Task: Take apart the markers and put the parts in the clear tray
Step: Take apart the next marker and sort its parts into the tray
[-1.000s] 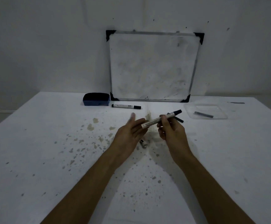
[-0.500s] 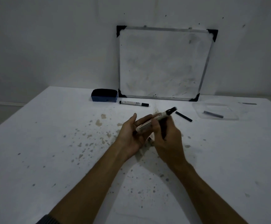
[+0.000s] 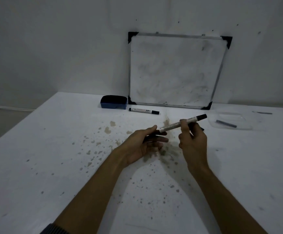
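Note:
My right hand [image 3: 194, 141] pinches a white marker with a black tip [image 3: 172, 125] near its middle and holds it slanted above the table. The marker's lower end touches the fingertips of my left hand [image 3: 144, 144], which is spread open with the palm turned right. A second whole marker [image 3: 144, 110] lies at the back, beside the eraser. The clear tray [image 3: 238, 117] sits at the right with one dark grey rod [image 3: 226, 123] in it. A small black part [image 3: 202, 129] peeks out on the table behind my right hand.
A whiteboard [image 3: 176, 71] leans against the wall at the back, with a blue eraser [image 3: 113, 102] to its left. A thin dark stick [image 3: 263, 113] lies beyond the tray. The white table [image 3: 53, 157] is speckled with stains around my hands.
The marker was pressed between both hands half a second ago. Now my right hand has lifted it up and right, and my left fingers have spread open. The view has shifted left.

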`<move>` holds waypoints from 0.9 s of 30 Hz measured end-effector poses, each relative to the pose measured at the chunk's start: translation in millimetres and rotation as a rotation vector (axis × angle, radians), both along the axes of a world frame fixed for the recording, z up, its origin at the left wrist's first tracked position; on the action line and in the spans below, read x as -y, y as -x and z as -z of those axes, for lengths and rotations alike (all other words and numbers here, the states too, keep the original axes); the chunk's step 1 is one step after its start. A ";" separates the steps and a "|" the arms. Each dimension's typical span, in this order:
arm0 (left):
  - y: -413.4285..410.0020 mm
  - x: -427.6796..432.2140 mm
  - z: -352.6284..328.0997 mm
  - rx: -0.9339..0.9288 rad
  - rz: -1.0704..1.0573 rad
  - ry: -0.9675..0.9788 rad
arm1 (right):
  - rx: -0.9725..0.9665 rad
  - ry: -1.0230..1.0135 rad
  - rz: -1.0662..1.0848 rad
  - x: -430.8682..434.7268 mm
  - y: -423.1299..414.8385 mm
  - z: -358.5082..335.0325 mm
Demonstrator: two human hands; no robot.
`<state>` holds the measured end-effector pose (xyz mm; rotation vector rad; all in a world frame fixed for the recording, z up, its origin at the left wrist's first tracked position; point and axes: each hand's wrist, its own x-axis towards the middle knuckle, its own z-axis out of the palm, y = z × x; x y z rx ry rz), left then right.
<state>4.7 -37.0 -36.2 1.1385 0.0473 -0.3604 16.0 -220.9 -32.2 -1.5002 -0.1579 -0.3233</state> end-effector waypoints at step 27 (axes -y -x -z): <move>9.2 33.4 14.5 0.641 -0.392 -0.888 | -0.037 0.871 -0.094 51.1 -11.9 17.7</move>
